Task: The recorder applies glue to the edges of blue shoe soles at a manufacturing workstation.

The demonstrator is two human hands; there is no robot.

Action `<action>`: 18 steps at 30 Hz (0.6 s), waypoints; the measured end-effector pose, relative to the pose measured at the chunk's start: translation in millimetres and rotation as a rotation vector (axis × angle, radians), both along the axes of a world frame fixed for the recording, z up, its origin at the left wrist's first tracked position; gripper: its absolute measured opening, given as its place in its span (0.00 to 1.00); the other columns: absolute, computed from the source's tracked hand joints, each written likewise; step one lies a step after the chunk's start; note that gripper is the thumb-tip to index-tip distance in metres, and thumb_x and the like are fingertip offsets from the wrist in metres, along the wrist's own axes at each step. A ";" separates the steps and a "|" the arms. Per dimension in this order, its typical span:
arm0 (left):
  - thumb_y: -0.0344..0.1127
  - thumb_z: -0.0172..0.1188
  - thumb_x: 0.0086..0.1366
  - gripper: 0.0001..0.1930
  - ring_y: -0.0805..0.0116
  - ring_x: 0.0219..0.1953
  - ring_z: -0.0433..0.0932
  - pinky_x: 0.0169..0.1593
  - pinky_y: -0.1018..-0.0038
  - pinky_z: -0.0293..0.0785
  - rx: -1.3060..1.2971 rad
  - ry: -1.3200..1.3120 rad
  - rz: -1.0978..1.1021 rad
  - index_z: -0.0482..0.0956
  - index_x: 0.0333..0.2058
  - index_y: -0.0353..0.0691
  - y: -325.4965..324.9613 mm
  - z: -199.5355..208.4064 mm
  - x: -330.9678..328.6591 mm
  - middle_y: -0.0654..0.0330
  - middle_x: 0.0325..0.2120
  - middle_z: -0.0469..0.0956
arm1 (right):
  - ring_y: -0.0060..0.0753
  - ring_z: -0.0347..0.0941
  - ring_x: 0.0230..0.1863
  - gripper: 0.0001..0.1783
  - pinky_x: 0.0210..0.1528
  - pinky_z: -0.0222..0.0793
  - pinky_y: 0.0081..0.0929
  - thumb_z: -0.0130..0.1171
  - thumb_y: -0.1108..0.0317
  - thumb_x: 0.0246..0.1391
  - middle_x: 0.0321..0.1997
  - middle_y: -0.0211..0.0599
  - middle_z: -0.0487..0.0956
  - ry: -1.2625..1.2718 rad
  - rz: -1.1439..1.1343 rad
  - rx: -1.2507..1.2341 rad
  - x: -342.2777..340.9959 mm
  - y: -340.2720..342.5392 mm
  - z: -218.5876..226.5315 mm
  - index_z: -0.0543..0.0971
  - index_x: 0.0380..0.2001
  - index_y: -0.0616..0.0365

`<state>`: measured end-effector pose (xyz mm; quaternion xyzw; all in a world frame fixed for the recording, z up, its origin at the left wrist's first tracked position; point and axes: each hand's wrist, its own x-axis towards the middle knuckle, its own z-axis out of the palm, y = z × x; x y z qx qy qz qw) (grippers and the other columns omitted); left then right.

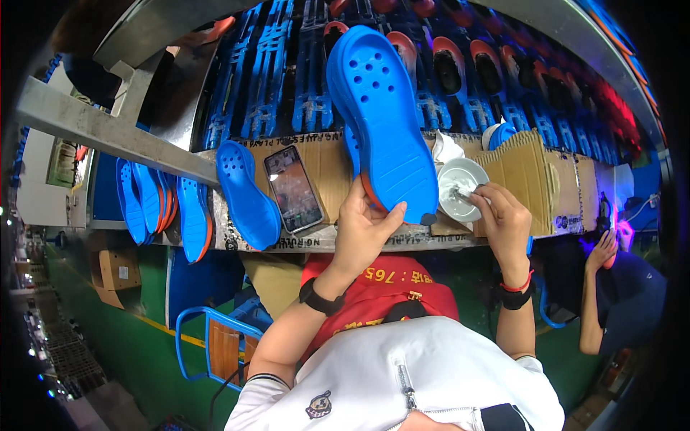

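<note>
Upright in front of me stands a blue shoe sole point(392, 136) with round holes near its toe and an orange edge low on its side. My left hand point(365, 224) is closed around its heel end, thumb on the blue face. My right hand point(503, 215) is closed in a pinch at the rim of a small white bowl point(466, 172) with whitish paste inside. A thin thing seems to reach from the fingertips into the paste, but its kind is unclear. Part of another blue sole point(351, 148) shows behind the held one.
Left of the held sole lie a phone point(293, 188), a blue sole point(244, 194) and several more soles point(147, 201) by a metal frame bar point(108, 129). Beyond the cardboard-covered bench edge, shoe uppers point(449, 68) sit on blue racks. A co-worker's hand point(602, 250) is at the far right.
</note>
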<state>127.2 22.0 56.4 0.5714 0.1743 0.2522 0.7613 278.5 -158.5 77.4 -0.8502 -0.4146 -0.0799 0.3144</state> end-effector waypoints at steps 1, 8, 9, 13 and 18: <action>0.20 0.60 0.61 0.27 0.67 0.46 0.79 0.46 0.73 0.80 -0.002 0.000 -0.005 0.61 0.58 0.31 -1.1 1.1 1.4 0.53 0.47 0.75 | 0.42 0.78 0.27 0.04 0.28 0.72 0.31 0.66 0.72 0.49 0.33 0.35 0.82 0.030 -0.011 0.046 -0.5 -1.9 2.4 0.81 0.29 0.58; 0.20 0.61 0.61 0.25 0.67 0.42 0.80 0.47 0.72 0.80 0.116 0.097 0.046 0.63 0.55 0.30 -7.4 12.6 5.0 0.51 0.43 0.77 | 0.38 0.79 0.27 0.05 0.29 0.72 0.28 0.66 0.77 0.48 0.35 0.42 0.82 0.111 -0.007 0.152 -5.5 -10.3 15.8 0.80 0.30 0.62; 0.20 0.61 0.61 0.24 0.67 0.41 0.81 0.46 0.73 0.80 0.140 0.110 0.061 0.64 0.54 0.30 -8.2 12.5 4.9 0.51 0.42 0.78 | 0.38 0.80 0.28 0.06 0.30 0.73 0.27 0.66 0.77 0.47 0.35 0.42 0.82 0.143 0.007 0.174 -8.7 -9.6 20.8 0.81 0.30 0.63; 0.24 0.62 0.60 0.30 0.65 0.39 0.83 0.42 0.72 0.81 0.213 0.084 0.101 0.61 0.59 0.26 -10.5 6.7 5.5 0.50 0.39 0.80 | 0.38 0.81 0.30 0.08 0.30 0.74 0.26 0.68 0.78 0.45 0.37 0.43 0.82 0.127 0.109 0.219 -20.4 -2.6 29.1 0.81 0.31 0.61; 0.23 0.62 0.59 0.29 0.65 0.37 0.83 0.41 0.72 0.81 0.293 0.126 0.130 0.62 0.58 0.26 -11.0 12.8 3.2 0.50 0.36 0.81 | 0.38 0.81 0.30 0.09 0.29 0.75 0.26 0.68 0.77 0.45 0.36 0.42 0.82 0.083 0.170 0.204 -24.9 4.9 30.0 0.81 0.32 0.61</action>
